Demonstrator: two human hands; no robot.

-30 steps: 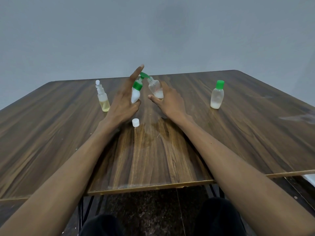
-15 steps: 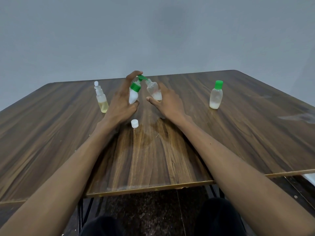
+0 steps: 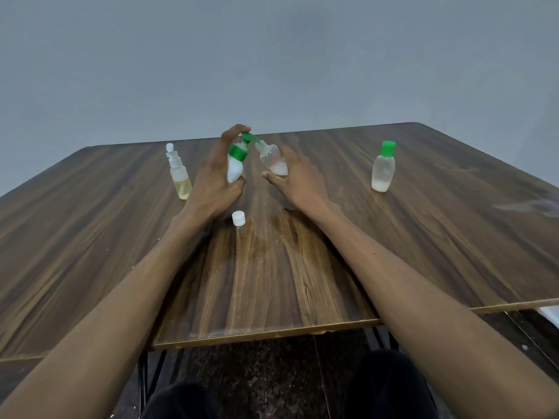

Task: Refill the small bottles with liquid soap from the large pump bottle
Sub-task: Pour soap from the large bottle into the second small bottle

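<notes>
My left hand [image 3: 213,182] grips the white pump bottle [image 3: 235,167] with its green collar, and the index finger curls down onto the green pump head [image 3: 248,137]. The bottle leans right, its spout at the mouth of a small clear bottle [image 3: 273,161] that my right hand [image 3: 298,181] holds tilted towards it. White liquid sits in the bottom of that small bottle. Its white cap [image 3: 238,218] lies on the wooden table [image 3: 302,282] just in front of my left hand.
A small spray bottle [image 3: 179,173] with yellowish liquid stands left of my left hand. A capped green-topped bottle [image 3: 383,167] with some white liquid stands apart at the right. A wet-looking patch marks the table centre. The table's front edge runs below my forearms.
My left index finger, straight and raised a second ago, has curled down onto the pump head. The two bottles stay tilted together in about the same spot.
</notes>
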